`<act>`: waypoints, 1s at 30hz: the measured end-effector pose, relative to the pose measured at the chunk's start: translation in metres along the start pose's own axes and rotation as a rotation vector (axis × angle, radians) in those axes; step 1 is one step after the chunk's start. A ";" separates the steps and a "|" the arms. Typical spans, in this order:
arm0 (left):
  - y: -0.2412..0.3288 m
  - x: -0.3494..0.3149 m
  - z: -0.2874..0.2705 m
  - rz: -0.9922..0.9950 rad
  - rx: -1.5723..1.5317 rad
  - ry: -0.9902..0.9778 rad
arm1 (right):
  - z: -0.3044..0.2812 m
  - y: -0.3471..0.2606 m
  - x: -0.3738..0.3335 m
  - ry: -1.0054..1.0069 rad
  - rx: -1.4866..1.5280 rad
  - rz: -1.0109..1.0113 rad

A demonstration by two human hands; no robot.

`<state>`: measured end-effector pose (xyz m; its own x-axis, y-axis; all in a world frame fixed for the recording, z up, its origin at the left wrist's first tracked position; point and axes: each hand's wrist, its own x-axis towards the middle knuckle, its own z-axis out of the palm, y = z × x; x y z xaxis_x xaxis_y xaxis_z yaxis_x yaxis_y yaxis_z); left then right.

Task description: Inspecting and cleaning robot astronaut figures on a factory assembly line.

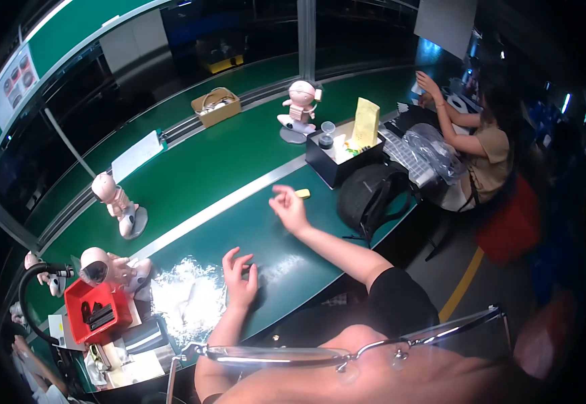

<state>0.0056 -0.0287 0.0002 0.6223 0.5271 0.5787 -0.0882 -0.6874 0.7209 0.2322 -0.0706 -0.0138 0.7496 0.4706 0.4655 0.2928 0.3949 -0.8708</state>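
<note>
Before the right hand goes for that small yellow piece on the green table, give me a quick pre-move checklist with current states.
1. Right hand empty: ok, fingers spread, nothing held.
2. Small yellow piece in view and uncovered: ok, it lies just beyond the right hand.
3. Path to it clear: ok, only bare green table between them.
4. Left hand free: ok, it rests on the table beside the clear plastic bag, holding nothing.
5. Co-worker's hand away: ok, busy far right.
6. Piece's orientation: cannot tell, too small.

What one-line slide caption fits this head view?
Left hand rests beside a clear plastic bag on the green bench; right hand hovers near a small yellow piece.
</note>
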 end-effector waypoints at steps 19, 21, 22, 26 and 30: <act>-0.025 0.004 -0.003 -0.100 -0.047 0.009 | -0.012 0.036 0.280 0.901 -0.678 0.375; -0.022 0.006 -0.004 -0.104 -0.041 -0.006 | -0.014 0.034 0.274 0.876 -0.656 0.368; -0.019 0.007 -0.007 -0.084 -0.035 -0.004 | -0.011 0.035 0.267 0.885 -0.654 0.284; -0.019 0.007 -0.011 -0.058 -0.023 0.013 | 0.010 0.028 0.228 0.639 -0.410 0.118; -0.020 0.006 -0.020 0.021 0.084 0.154 | 0.031 0.017 0.170 0.050 0.119 -0.054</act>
<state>-0.0042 -0.0020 -0.0031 0.4936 0.5782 0.6497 -0.0308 -0.7350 0.6774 0.3458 0.0403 0.0553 0.7642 0.4073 0.5001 0.2634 0.5108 -0.8184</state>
